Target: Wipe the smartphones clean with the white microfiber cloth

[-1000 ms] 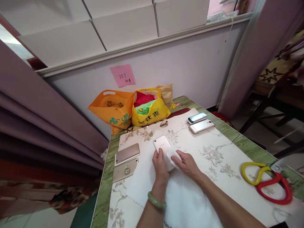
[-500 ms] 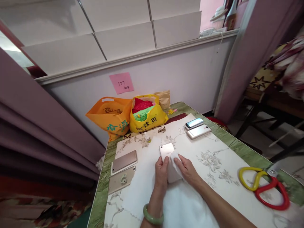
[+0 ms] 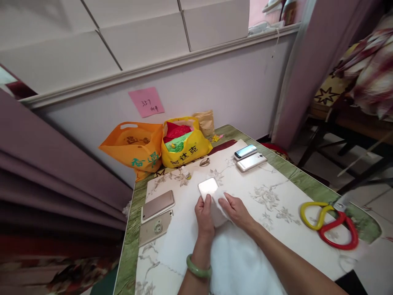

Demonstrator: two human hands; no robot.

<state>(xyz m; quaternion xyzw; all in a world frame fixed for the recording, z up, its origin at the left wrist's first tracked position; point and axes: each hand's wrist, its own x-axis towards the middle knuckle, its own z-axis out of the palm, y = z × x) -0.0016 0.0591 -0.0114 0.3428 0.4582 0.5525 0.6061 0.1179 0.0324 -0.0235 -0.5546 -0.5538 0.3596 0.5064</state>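
My left hand (image 3: pixel 204 215), with a green bangle on its wrist, grips the left edge of a silver phone (image 3: pixel 208 187), its thumb on the phone's surface. A white cloth (image 3: pixel 242 258) hangs over the near side and lies partly across the phone. In my right hand (image 3: pixel 235 209) a bunched part of that cloth is pinched against the phone's right side. The phone's lower part is partly covered by cloth and fingers.
Two phones (image 3: pixel 158 205) (image 3: pixel 156 227) lie left, two more (image 3: pixel 245 151) (image 3: pixel 251 162) at the back right. Scissors (image 3: pixel 336 215) lie right. Orange (image 3: pixel 135 143) and yellow (image 3: pixel 187 153) bags, a small bottle (image 3: pixel 186 173) and glasses (image 3: pixel 204 162) are at the back.
The view has shifted, so the table and bags appear farther left and higher. Both hands still hold the phone and cloth; the phone's tilt has changed slightly and its back now shines brighter.
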